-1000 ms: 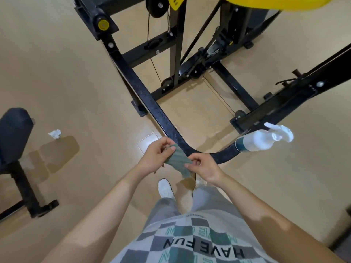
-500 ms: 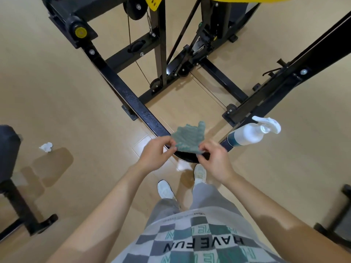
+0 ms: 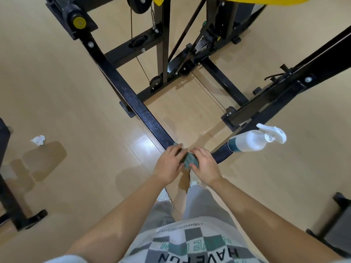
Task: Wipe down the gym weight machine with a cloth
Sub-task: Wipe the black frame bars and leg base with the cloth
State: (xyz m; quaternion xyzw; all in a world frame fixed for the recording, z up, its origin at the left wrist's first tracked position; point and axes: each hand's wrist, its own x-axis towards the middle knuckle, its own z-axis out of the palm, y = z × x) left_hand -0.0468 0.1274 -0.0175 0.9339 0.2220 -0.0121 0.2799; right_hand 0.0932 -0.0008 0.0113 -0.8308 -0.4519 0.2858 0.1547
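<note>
Closest in, a checked grey-and-green shirt (image 3: 190, 243) and pale grey trousers (image 3: 199, 204) hang over the light wooden floor (image 3: 66, 92). Just past them, the left hand (image 3: 169, 164) and right hand (image 3: 204, 166) sit side by side, nearly touching, fingers curled down and clamped on a bunched dark green cloth (image 3: 190, 160). The cloth is pressed onto the near bend of the gym machine's black metal bar (image 3: 133, 99). A white plastic spray bottle (image 3: 252, 142) lies on the bar's right arm, just beside the right hand. Off left, a crumpled white tissue (image 3: 39, 139) lies on the floor near a black bench stand (image 3: 11, 205). Farther back, the bar runs up to a yellow round cap (image 3: 79, 22)
</note>
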